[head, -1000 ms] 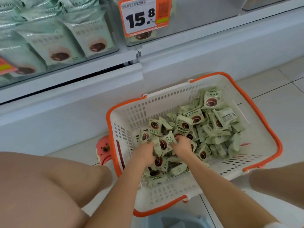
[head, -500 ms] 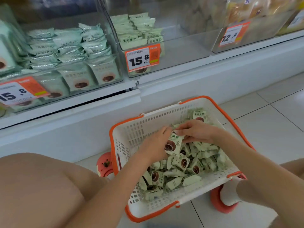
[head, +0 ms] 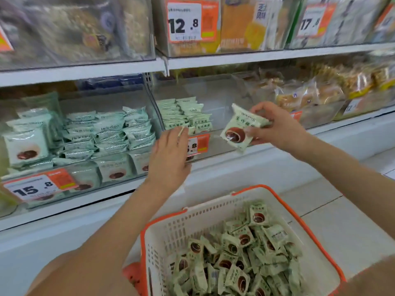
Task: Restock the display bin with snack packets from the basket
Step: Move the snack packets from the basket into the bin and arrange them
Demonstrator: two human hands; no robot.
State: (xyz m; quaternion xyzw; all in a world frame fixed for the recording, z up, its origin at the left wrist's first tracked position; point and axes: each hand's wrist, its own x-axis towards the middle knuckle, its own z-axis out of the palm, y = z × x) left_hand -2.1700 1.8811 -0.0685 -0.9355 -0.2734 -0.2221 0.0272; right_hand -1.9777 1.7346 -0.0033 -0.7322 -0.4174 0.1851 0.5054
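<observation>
A white basket with an orange rim stands on the floor at the bottom, holding many small green snack packets. Above it, the clear display bin holds a low stack of the same packets at its left side. My right hand grips a few held packets in front of the bin's open right half. My left hand reaches, palm down, to the bin's front wall. Slivers of a packet show at its fingertips and under its palm.
The bin to the left is stacked with larger mint packets behind a 15.8 price tag. To the right sits a bin of wrapped bread. An upper shelf overhangs. Tiled floor lies right of the basket. My knee is at bottom left.
Both hands have lifted out of the basket with packets and risen to the display bin. The view has tilted up from the basket to the shelves.
</observation>
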